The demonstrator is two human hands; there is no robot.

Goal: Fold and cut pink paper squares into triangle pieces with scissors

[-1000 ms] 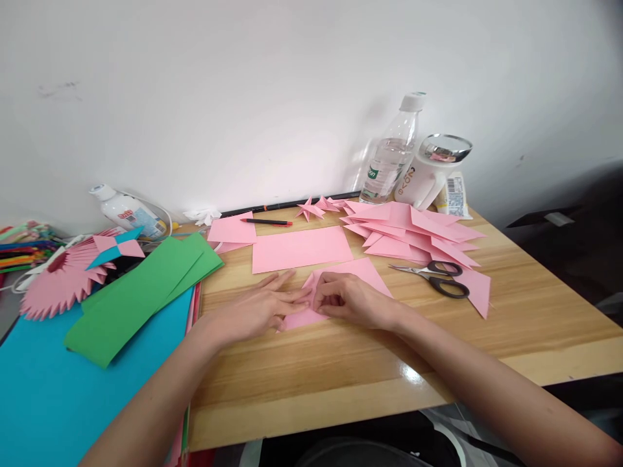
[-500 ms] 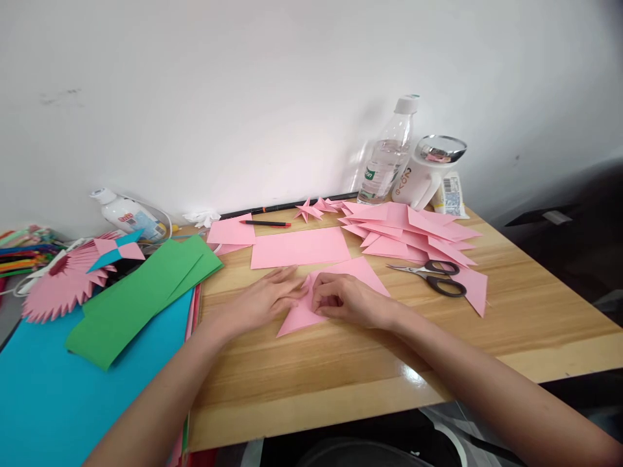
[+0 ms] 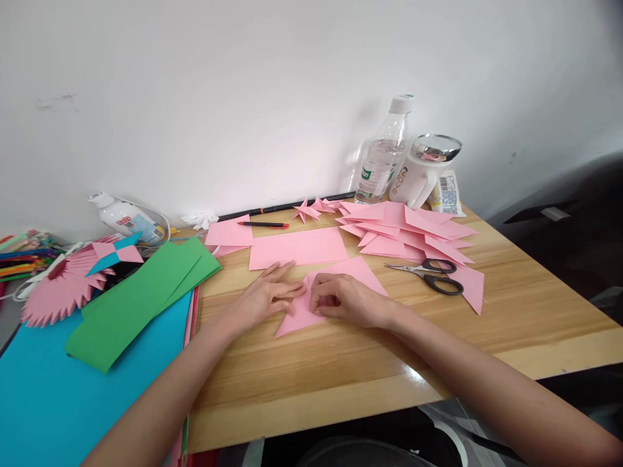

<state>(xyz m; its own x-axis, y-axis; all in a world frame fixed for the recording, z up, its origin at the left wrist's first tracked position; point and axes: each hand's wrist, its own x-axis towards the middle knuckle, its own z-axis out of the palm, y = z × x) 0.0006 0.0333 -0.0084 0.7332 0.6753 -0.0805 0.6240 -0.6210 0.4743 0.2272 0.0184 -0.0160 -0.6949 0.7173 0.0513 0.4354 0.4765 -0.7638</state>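
Note:
A pink paper sheet (image 3: 363, 272) with slanted ends lies on the wooden table in front of me. My left hand (image 3: 270, 295) rests at its left edge, fingers spread and fingertips touching the paper. On the middle of the sheet is my right hand (image 3: 341, 298), its fingers curled and pressed together against the paper; whatever is between the fingertips is hidden. Just behind, a pink rectangle (image 3: 299, 248) lies flat. Scissors (image 3: 428, 274) with black handles lie to the right of my right hand, partly over a pink paper piece (image 3: 470, 288).
Folded pink papers (image 3: 409, 227) are piled at the back right, before a water bottle (image 3: 382, 155) and a white mug (image 3: 421, 172). A pen (image 3: 265, 224) lies at the back. Green strips (image 3: 136, 292) lie on blue paper (image 3: 43, 395) at the left.
My left hand's fingers have lifted and spread a little more at the paper's left edge. My right hand keeps its place on the sheet. The view has shifted slightly.

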